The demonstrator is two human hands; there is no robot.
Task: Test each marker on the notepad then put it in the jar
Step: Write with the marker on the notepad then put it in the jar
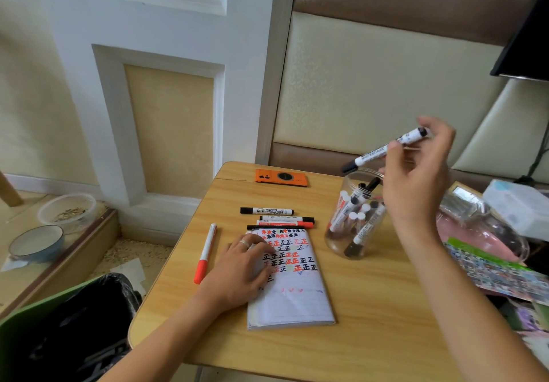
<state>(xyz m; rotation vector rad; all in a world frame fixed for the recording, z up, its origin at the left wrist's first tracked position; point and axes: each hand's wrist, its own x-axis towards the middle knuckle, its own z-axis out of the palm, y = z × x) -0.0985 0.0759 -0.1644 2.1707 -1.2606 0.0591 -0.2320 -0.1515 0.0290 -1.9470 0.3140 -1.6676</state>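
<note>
**Marker test well advanced; four markers left**

Wooden table (371, 307) carries the notepad (292, 286), pressed under the flat left hand (237, 265). Right of it, the jar (355, 218) holds many markers. Right hand (416, 179) pinches a black marker (386, 150) above the jar. Remaining: red marker (205, 254) left of notepad, three markers (277, 218) beyond it.

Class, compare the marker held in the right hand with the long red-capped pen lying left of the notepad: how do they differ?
The held marker has a black cap; the red-capped pen a red one. It is tilted in the air above the jar; the pen lies on the table. It looks thicker. Both have white barrels.
</note>
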